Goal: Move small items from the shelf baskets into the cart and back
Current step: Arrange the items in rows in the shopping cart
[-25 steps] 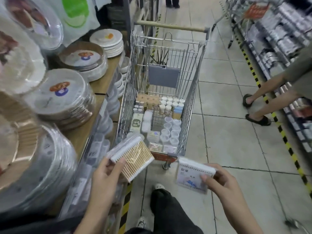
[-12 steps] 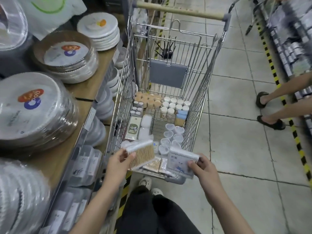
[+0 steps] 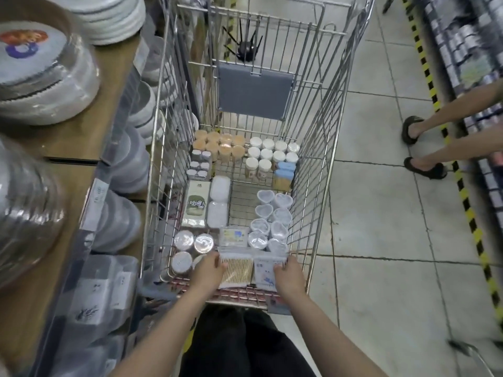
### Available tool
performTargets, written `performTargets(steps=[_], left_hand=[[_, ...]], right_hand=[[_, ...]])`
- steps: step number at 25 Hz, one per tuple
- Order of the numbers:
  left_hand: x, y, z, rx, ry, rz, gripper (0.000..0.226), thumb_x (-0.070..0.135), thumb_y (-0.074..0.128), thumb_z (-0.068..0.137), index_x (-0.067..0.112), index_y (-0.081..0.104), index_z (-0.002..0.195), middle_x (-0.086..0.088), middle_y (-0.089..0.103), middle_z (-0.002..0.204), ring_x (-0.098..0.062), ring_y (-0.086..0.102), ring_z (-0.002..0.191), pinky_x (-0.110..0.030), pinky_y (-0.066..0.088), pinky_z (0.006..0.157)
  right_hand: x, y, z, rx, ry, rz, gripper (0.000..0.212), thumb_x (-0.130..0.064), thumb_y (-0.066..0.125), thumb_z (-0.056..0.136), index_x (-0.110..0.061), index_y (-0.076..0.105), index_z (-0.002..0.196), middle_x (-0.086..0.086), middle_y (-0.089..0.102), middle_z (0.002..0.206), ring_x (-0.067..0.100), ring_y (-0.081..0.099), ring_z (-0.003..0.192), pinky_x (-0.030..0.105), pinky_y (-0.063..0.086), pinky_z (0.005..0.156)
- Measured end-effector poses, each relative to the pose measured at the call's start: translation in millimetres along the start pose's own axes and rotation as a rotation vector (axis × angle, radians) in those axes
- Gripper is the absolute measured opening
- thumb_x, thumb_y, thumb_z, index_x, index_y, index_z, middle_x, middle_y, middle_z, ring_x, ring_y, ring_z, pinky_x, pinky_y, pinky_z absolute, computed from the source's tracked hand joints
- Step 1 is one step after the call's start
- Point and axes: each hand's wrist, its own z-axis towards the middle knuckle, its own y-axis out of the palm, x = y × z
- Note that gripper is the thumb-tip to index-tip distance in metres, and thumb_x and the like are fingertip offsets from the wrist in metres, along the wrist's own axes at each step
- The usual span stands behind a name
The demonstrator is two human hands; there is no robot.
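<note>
The cotton swab box (image 3: 236, 268) lies flat on the floor of the cart (image 3: 313, 186), at the cart's near end. The left hand (image 3: 208, 270) grips the box at its left edge, fingers curled over the top. Touching the box on its right side lies the white packet (image 3: 265, 273), also flat on the cart floor. The right hand (image 3: 288, 276) holds this packet at its right edge, fingers curled on it.

Further into the cart from the box: 1 clear packet (image 3: 234, 236) just beyond it, round lidded tubs (image 3: 193, 242) to its left, heart-shaped containers (image 3: 272, 213) along the cart's right wall. At the cart's far end stand tan-lidded jars (image 3: 220, 145) and white-capped bottles (image 3: 269, 155).

Left of the cart, a shelf (image 3: 70, 137) carries stacked wrapped plates (image 3: 40, 77). Right of the cart, a second person's legs (image 3: 449, 140) stand on the tiled floor (image 3: 381, 240).
</note>
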Motion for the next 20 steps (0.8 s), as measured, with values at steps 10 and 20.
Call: performTargets(steps=[10,20], left_hand=[[-19,43,54,-0.084,-0.138,0.058,0.009,0.012,0.052,0.095,0.014,0.045,0.100,-0.004,0.055,0.099,-0.018,0.049,0.088,-0.027,0.037,0.075],[-24,56,64,-0.033,-0.134,0.144,0.029,-0.005,0.045,0.089,0.012,0.059,0.109,-0.007,0.063,0.099,-0.016,0.049,0.078,-0.025,0.036,0.064]], right_hand=[[41,41,52,0.021,0.208,0.048,0.011,-0.007,0.038,0.098,-0.015,0.038,0.105,0.006,0.057,0.085,0.025,0.064,0.078,0.044,0.058,0.069],[52,64,74,0.036,0.296,0.091,0.057,0.007,0.042,0.083,0.004,0.029,0.138,0.023,0.047,0.127,0.032,0.057,0.103,0.038,0.054,0.081]])
